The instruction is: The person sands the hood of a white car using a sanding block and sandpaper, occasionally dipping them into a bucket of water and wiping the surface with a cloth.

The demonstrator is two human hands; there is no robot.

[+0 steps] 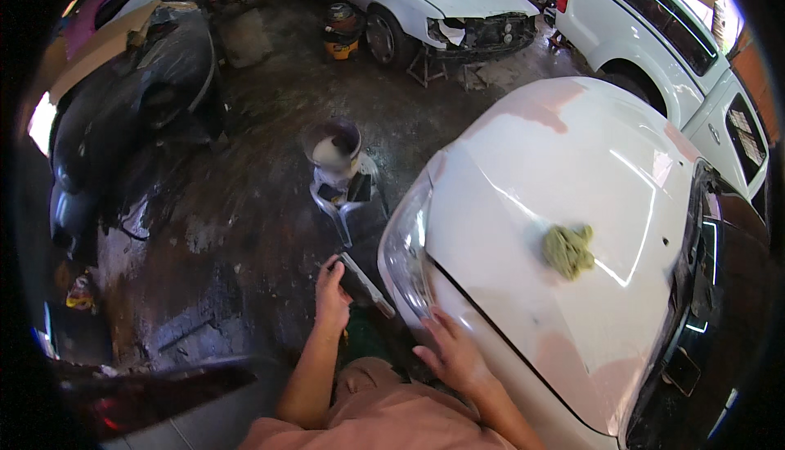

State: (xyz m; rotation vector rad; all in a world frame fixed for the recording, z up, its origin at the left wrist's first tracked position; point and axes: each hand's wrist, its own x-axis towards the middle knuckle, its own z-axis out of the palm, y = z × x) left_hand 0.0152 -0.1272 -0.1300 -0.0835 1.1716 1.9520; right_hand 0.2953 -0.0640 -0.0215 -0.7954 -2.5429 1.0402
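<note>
My left hand (331, 296) is closed around the end of a long, narrow, grey-white sanding block (367, 285), held in the air just left of a white car's headlight (413, 241). My right hand (451, 353) is empty with its fingers apart; the fingertips rest at the fender by the headlight's near end. The car's white hood (523, 286) has dull pinkish patches at its far and near ends. A crumpled yellow-green cloth (567, 251) lies on the hood, beyond my right hand.
Ahead, a bucket (334, 153) stands on a grey plastic stool (360, 192) with dark flat pieces. Dark car bumpers (135, 98) are piled left. Two more white cars, one with its front stripped (482, 33), stand at the back. A red tail light (163, 401) juts in at lower left. The floor (237, 229) looks wet.
</note>
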